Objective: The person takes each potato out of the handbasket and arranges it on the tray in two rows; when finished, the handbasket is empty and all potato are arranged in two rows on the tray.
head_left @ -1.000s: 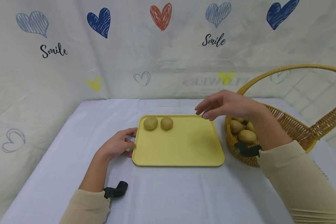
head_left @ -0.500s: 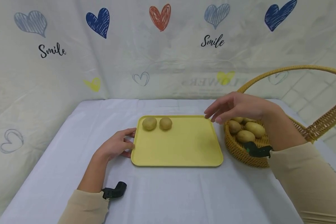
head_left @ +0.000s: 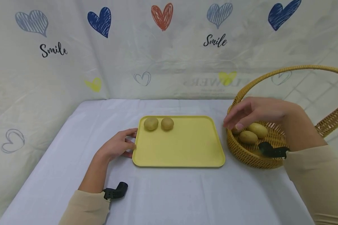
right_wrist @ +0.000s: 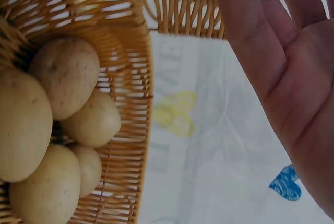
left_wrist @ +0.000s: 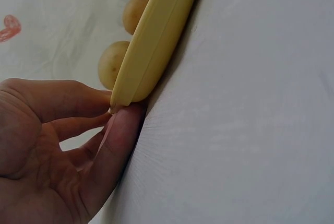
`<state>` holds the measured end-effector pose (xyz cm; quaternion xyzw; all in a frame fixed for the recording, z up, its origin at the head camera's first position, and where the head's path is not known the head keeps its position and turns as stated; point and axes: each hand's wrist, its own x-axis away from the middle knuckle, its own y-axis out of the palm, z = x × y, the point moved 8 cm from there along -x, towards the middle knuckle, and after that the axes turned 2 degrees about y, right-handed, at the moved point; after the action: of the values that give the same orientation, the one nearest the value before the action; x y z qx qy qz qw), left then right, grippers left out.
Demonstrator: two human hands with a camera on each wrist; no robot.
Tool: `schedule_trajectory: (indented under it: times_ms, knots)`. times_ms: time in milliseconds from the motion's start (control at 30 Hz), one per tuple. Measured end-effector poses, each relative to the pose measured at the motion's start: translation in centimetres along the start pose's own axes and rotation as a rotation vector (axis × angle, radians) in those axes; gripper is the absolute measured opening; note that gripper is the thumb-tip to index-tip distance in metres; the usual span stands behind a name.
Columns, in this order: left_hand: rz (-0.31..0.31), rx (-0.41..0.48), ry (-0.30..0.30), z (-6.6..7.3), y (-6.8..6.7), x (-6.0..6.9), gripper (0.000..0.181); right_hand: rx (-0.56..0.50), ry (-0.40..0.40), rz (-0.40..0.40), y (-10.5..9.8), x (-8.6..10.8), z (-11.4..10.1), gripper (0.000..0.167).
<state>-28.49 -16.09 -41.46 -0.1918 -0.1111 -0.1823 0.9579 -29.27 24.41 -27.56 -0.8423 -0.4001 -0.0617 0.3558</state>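
Two potatoes, a left potato (head_left: 151, 123) and a right potato (head_left: 167, 123), lie side by side at the back left of a yellow tray (head_left: 183, 147). At the tray's left edge my left hand (head_left: 116, 145) pinches the rim, as the left wrist view also shows with the tray's side (left_wrist: 156, 41). My right hand (head_left: 259, 111) hovers over the left part of a wicker basket (head_left: 249, 159), fingers loosely bent and holding nothing. Several potatoes lie in that basket, among them a pale potato (head_left: 257, 130) and a large potato (right_wrist: 65, 78); my right hand hides some of them in the head view.
A tall wicker handle (head_left: 295, 67) arches over the basket. White cloth (head_left: 169, 193) covers the table, and a pale curtain (head_left: 169, 56) with printed hearts hangs behind it. The basket stands just right of the tray.
My right hand has moved rightward and slightly down, from above the tray's back right corner to above the basket. My left hand, the tray and its two potatoes have stayed in place.
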Motion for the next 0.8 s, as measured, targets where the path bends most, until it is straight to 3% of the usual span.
schedule_trajectory:
  times_ms: [233, 467, 800]
  knots:
    - [0.002, 0.001, 0.000, 0.1, -0.1, 0.0, 0.078, 0.016, 0.059, 0.002, -0.6, 0.9, 2.3, 0.032]
    - [0.000, 0.004, -0.003, 0.0, -0.1, 0.1, 0.078, -0.033, 0.121, -0.017, -1.0, 1.4, 5.4, 0.034]
    - [0.002, 0.005, -0.011, 0.0, -0.1, 0.0, 0.078, -0.136, 0.112, -0.084, -0.6, 1.3, 8.2, 0.031]
